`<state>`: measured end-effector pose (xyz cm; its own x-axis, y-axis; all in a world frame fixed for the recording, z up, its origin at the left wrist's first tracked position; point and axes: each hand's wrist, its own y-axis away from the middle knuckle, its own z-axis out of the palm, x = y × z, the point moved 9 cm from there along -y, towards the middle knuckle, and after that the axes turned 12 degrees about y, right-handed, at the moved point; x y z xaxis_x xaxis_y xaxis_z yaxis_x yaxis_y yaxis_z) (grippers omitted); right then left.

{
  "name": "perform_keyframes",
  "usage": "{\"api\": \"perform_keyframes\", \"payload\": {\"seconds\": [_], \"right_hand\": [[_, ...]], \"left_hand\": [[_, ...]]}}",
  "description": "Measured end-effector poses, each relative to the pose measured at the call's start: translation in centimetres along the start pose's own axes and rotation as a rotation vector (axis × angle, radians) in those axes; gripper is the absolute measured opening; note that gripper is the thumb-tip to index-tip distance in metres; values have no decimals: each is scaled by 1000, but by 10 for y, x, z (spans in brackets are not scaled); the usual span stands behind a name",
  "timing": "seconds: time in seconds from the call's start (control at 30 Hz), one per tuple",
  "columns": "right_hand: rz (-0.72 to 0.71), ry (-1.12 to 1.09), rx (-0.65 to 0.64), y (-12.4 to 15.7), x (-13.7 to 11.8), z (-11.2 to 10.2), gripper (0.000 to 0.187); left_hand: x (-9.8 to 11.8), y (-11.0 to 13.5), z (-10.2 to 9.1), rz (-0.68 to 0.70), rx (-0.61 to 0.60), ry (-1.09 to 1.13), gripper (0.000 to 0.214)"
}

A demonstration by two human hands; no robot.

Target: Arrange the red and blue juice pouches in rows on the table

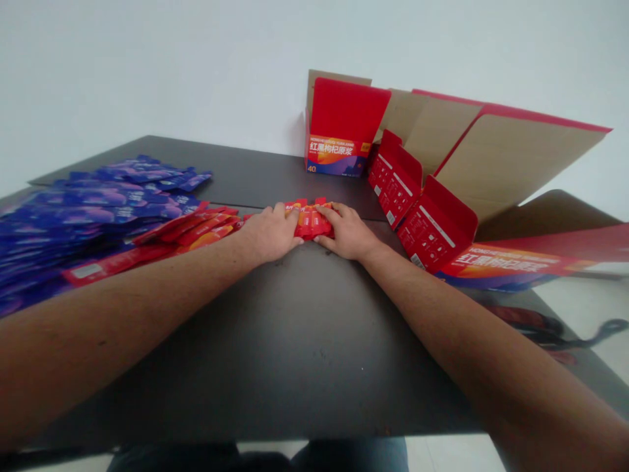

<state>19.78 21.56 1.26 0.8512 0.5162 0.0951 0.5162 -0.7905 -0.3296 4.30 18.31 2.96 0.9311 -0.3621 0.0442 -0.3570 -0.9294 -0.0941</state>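
Far from the near edge of the grey desk point(314, 347), left hand point(274, 233) and right hand point(351, 233) fingers clasped red-orange packets point(312, 223).

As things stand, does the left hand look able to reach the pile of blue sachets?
Probably yes: the blue sachets lie left of the left hand, mostly uncovered. The loose red sachets between look low enough to pass over. It would first have to release the bunched red sachets.

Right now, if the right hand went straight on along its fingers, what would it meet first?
The right hand would first meet the small, shiny red packets, which it seems to touch; beyond them, probably the left hand, though depth is unclear.
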Motion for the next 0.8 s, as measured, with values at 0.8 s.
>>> {"api": "perform_keyframes", "payload": {"seconds": [0.8], "right_hand": [[38, 16, -27, -85, 39, 35, 86]], "left_hand": [[-52, -99, 9, -24, -106, -13, 78]]}}
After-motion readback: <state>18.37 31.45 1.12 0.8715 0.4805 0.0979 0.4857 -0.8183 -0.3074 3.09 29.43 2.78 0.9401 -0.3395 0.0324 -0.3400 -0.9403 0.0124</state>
